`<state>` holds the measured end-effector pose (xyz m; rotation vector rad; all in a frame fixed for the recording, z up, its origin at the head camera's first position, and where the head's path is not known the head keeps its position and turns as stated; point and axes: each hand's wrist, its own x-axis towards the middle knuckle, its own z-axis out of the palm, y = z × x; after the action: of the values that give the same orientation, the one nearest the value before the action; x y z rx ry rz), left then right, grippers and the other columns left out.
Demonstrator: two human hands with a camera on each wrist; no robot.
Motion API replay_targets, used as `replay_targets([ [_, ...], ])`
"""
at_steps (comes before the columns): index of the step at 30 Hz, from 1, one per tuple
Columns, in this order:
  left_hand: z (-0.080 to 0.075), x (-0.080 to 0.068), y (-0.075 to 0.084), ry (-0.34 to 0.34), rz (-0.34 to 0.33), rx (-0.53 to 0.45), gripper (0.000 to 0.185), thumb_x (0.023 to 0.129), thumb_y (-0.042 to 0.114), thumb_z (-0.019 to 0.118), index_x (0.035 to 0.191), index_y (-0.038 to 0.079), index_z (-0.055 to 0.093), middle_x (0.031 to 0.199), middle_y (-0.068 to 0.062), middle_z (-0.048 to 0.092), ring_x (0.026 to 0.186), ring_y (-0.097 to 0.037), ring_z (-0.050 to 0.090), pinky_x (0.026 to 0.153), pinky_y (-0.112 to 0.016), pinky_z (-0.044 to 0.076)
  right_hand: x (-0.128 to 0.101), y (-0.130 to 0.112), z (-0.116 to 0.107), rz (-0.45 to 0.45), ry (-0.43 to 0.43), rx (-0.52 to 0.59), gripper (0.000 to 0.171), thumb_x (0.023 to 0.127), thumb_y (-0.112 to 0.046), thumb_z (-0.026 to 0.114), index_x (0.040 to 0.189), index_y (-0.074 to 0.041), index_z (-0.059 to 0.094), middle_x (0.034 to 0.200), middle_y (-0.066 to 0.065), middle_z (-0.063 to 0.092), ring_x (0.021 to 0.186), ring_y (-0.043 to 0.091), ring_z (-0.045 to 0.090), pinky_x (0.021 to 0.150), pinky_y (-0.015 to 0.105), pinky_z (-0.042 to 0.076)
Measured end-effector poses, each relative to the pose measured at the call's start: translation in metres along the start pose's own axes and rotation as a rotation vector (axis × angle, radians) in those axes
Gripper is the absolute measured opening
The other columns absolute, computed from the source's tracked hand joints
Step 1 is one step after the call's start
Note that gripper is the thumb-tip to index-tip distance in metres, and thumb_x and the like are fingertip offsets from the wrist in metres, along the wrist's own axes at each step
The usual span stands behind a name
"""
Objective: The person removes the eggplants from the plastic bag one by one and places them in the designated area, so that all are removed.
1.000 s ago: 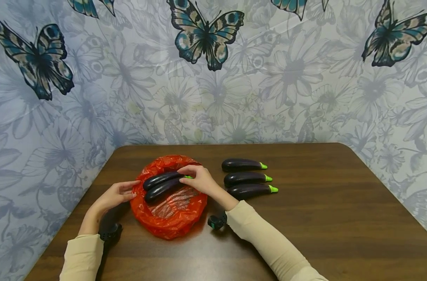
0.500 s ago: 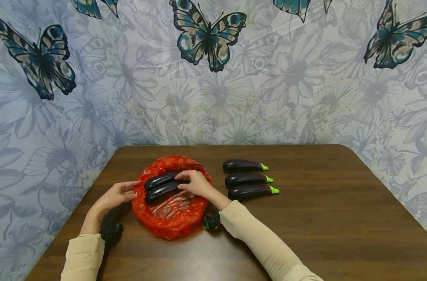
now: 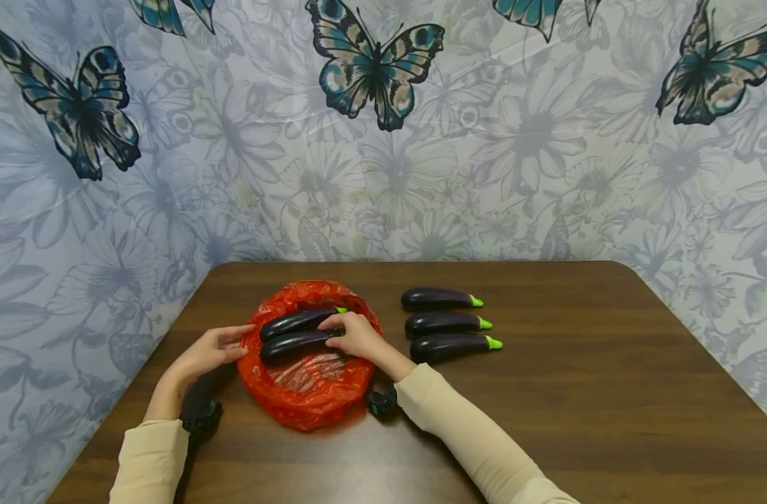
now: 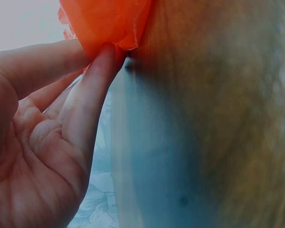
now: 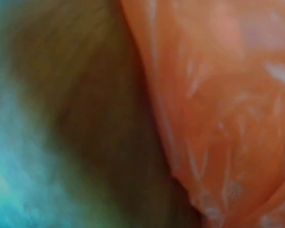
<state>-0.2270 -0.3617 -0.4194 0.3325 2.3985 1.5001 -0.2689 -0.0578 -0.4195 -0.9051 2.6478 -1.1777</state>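
A red plastic bag lies with its mouth spread wide on the table, its rim rolled into a ring. Two dark purple eggplants rest side by side inside: a farther eggplant with its green stem showing, and a nearer eggplant. My right hand pinches the stem end of the nearer one, covering its tip. At the bag's left side, my left hand holds the edge; the left wrist view shows the fingertips pinching the red plastic. Only the bag's side and blurred table appear in the right wrist view.
To the right of the bag, three more eggplants lie in a row, green stems pointing right. The brown wooden table ends at a wall hanging with butterflies. Dark wrist cameras sit below each wrist.
The right hand has let go of the farther eggplant, whose green stem is uncovered now, and has shifted to the end of the nearer one. The left hand stays at the bag's edge.
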Motion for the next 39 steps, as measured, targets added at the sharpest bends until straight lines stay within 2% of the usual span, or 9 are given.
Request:
replay_targets([
  [7, -0.002, -0.003, 0.002, 0.004, 0.002, 0.008, 0.055, 0.086, 0.008, 0.056, 0.133, -0.009, 0.032, 0.129, -0.032, 0.036, 0.113, -0.039, 0.044, 0.082, -0.032, 0.048, -0.002, -0.001, 0.001, -0.02, 0.002, -0.016, 0.028, 0.078, -0.014, 0.068, 0.105, -0.017, 0.066, 0.105, -0.003, 0.064, 0.1, 0.011, 0.056, 0.086, 0.025, 0.044],
  [13, 0.006, 0.003, 0.0, -0.02, 0.014, 0.01, 0.055, 0.086, 0.01, 0.056, 0.132, -0.009, 0.032, 0.128, -0.032, 0.038, 0.112, -0.036, 0.047, 0.083, -0.032, 0.047, -0.014, 0.0, -0.004, 0.012, 0.03, -0.008, 0.027, 0.078, -0.016, 0.069, 0.104, -0.017, 0.067, 0.104, -0.003, 0.064, 0.099, 0.011, 0.056, 0.084, 0.025, 0.045],
  [18, 0.01, 0.001, -0.002, -0.021, 0.002, 0.011, 0.056, 0.086, 0.011, 0.057, 0.132, -0.009, 0.033, 0.128, -0.031, 0.039, 0.111, -0.036, 0.048, 0.082, -0.033, 0.048, -0.023, 0.0, -0.011, -0.004, 0.047, 0.034, 0.026, 0.079, -0.017, 0.067, 0.105, -0.015, 0.067, 0.105, -0.002, 0.064, 0.102, 0.013, 0.055, 0.086, 0.028, 0.045],
  [21, 0.01, -0.003, -0.003, -0.012, 0.012, 0.015, 0.055, 0.086, 0.009, 0.057, 0.132, -0.01, 0.033, 0.127, -0.032, 0.039, 0.112, -0.039, 0.046, 0.082, -0.033, 0.048, -0.028, -0.001, -0.016, -0.019, 0.058, 0.075, 0.025, 0.08, -0.017, 0.066, 0.105, -0.014, 0.067, 0.107, -0.001, 0.063, 0.099, 0.014, 0.056, 0.081, 0.027, 0.046],
  [25, 0.01, -0.008, -0.001, -0.021, 0.039, 0.017, 0.056, 0.086, 0.01, 0.056, 0.131, -0.012, 0.031, 0.126, -0.034, 0.039, 0.112, -0.042, 0.044, 0.082, -0.034, 0.048, -0.039, -0.003, -0.027, -0.007, 0.082, 0.137, 0.026, 0.08, -0.019, 0.067, 0.105, -0.015, 0.067, 0.11, 0.0, 0.061, 0.083, 0.011, 0.058, 0.068, 0.022, 0.048],
  [28, 0.01, -0.011, 0.0, -0.01, 0.027, 0.009, 0.056, 0.086, 0.009, 0.056, 0.131, -0.012, 0.032, 0.126, -0.034, 0.039, 0.112, -0.042, 0.044, 0.082, -0.033, 0.048, -0.051, -0.006, -0.037, -0.019, 0.093, 0.205, 0.028, 0.079, -0.019, 0.067, 0.107, -0.014, 0.066, 0.11, 0.001, 0.061, 0.078, 0.01, 0.058, 0.064, 0.021, 0.048],
  [31, 0.009, -0.013, 0.001, -0.001, 0.016, 0.006, 0.055, 0.086, 0.007, 0.056, 0.131, -0.012, 0.031, 0.126, -0.034, 0.039, 0.112, -0.042, 0.044, 0.081, -0.033, 0.048, -0.066, -0.007, -0.047, -0.034, 0.099, 0.272, 0.029, 0.08, -0.02, 0.067, 0.108, -0.014, 0.065, 0.11, 0.001, 0.061, 0.083, 0.012, 0.058, 0.066, 0.022, 0.048],
  [36, 0.007, -0.013, 0.002, 0.006, 0.015, 0.009, 0.055, 0.086, 0.008, 0.056, 0.131, -0.011, 0.032, 0.127, -0.034, 0.039, 0.112, -0.041, 0.044, 0.081, -0.033, 0.048, -0.089, -0.007, -0.066, -0.048, 0.13, 0.316, 0.028, 0.08, -0.017, 0.066, 0.108, -0.012, 0.065, 0.109, 0.002, 0.061, 0.091, 0.014, 0.056, 0.069, 0.022, 0.048],
  [39, 0.005, -0.013, 0.003, 0.016, 0.012, 0.017, 0.055, 0.086, 0.008, 0.056, 0.132, -0.01, 0.032, 0.127, -0.033, 0.039, 0.112, -0.041, 0.044, 0.082, -0.033, 0.048, -0.101, -0.012, -0.08, -0.051, 0.149, 0.338, 0.028, 0.08, -0.011, 0.066, 0.107, -0.007, 0.064, 0.106, 0.007, 0.062, 0.078, 0.017, 0.055, 0.061, 0.022, 0.046],
])
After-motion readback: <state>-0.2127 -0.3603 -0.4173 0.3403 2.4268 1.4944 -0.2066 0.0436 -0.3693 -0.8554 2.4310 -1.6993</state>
